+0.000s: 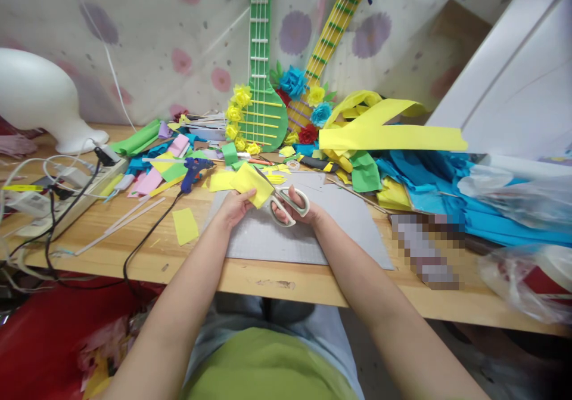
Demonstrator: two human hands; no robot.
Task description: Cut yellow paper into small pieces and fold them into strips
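**Paper at 10 o'clock from the scissor hand, blades along its edge**

With 12 o'clock straight ahead of the wearer, the yellow paper (251,185) is over the far left part of the grey mat (313,250). The left hand (238,207), the nearer one, pinches it with the thumb on top; the paper lies at 1 o'clock from that hand, its long axis running roughly 10 to 4. The right hand (309,213) has thumb and fingers through the loops of the scissors (280,194), and the loops stand apart. The blades point toward 10, nearly in line with the paper's long axis, at its right edge; whether they have bitten in cannot be told. From the left hand, a loose piece (185,226) lies toward 8 and a glue gun (193,174) at 10.
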